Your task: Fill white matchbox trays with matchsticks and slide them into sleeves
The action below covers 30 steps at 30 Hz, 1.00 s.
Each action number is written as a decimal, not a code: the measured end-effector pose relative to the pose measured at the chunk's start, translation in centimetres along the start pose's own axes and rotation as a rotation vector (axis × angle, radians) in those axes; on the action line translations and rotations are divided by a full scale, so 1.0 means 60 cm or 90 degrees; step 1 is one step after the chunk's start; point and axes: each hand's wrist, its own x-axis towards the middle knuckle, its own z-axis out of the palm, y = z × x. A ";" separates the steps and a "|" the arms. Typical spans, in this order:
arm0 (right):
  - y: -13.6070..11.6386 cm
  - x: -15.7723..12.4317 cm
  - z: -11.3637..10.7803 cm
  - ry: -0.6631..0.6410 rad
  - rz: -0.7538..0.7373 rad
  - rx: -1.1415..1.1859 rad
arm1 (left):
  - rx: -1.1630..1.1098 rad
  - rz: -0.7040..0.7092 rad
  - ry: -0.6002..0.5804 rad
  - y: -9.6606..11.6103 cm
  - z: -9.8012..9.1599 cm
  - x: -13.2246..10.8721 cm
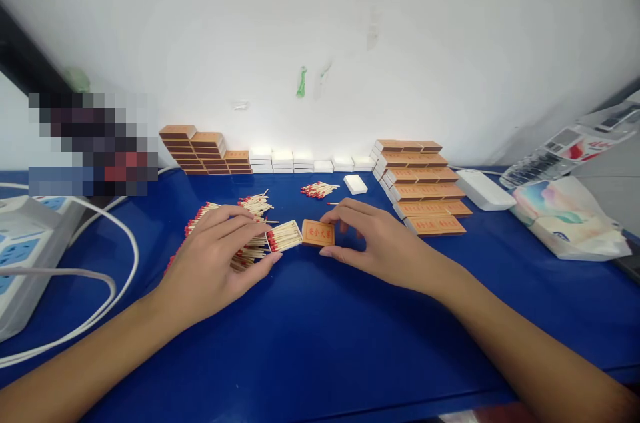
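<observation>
My left hand [225, 253] grips a white matchbox tray [285, 236] between thumb and fingers. Red-tipped matches lie side by side in it, heads toward that hand. My right hand [373, 236] pinches an orange matchbox sleeve [319, 233] with printed characters. The tray's right end meets the sleeve's left edge at a slight angle; whether it has entered the sleeve I cannot tell. Loose matches [250, 252] are heaped under and behind my left hand, partly hidden by it. Beyond the sleeve lies a smaller pile of matches [320, 190], with a single match near my right fingertips.
Orange matchboxes [200, 150] are stacked at the back left, white trays [293, 160] along the wall, stepped rows of matchboxes [425, 190] at right. A lone white tray [355, 184] lies nearer. Power strip [30, 256] and cables stand left; tissue pack [570, 220] and bottle [560, 150] right.
</observation>
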 end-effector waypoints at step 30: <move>0.007 0.007 0.028 0.103 -0.094 0.153 | -0.121 -0.007 0.004 -0.009 0.001 0.000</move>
